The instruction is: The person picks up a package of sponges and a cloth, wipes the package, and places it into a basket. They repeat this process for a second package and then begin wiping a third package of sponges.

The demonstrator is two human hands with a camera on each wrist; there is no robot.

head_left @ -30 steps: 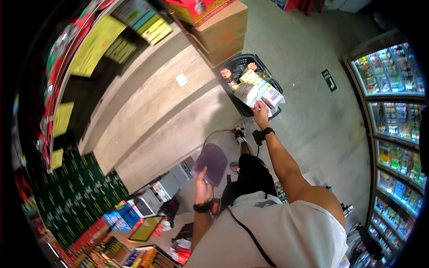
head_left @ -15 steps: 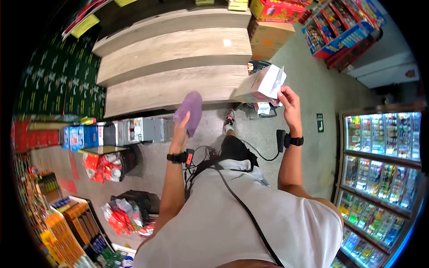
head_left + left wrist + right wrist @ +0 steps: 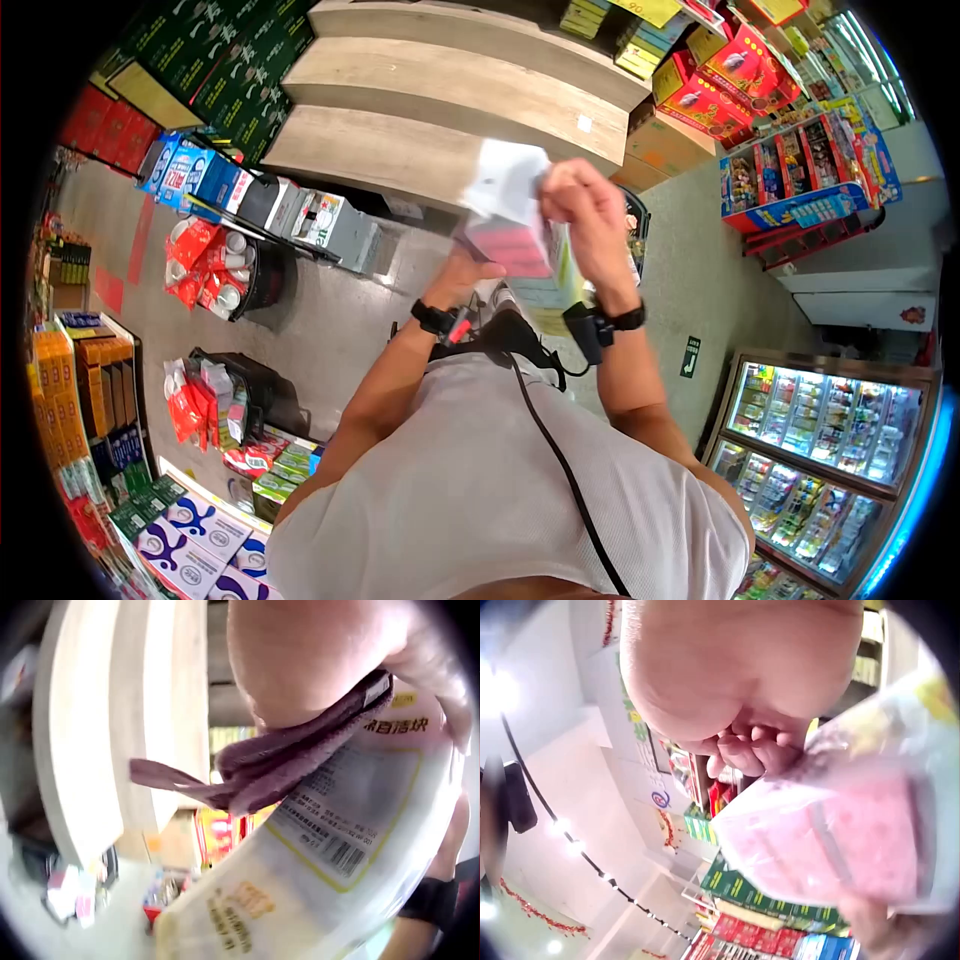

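Observation:
My right hand (image 3: 592,220) grips a clear plastic pack of pink scouring sponges (image 3: 512,245) by its upper end, in front of my chest. Pink blocks show through the wrapper in the right wrist view; its printed label (image 3: 330,832) with a barcode faces the left wrist camera. My left hand (image 3: 460,275) is at the pack's lower left side, holding a folded purple cloth (image 3: 300,761) with a loop under the thumb. The cloth lies against the wrapper, and the pack hides most of it in the head view.
Stepped wooden shelving (image 3: 440,130) stands ahead. A dark basket (image 3: 637,215) is partly hidden behind my right hand. Cardboard boxes (image 3: 665,140) and a snack rack (image 3: 800,170) lie to the right, glass-door fridges (image 3: 800,430) nearer. Bags and cartons line the left; a cord hangs down my shirt.
My right hand has lifted the pack from the basket and brought it left to my chest. My left hand, with the purple cloth, has come to the pack. The view has turned.

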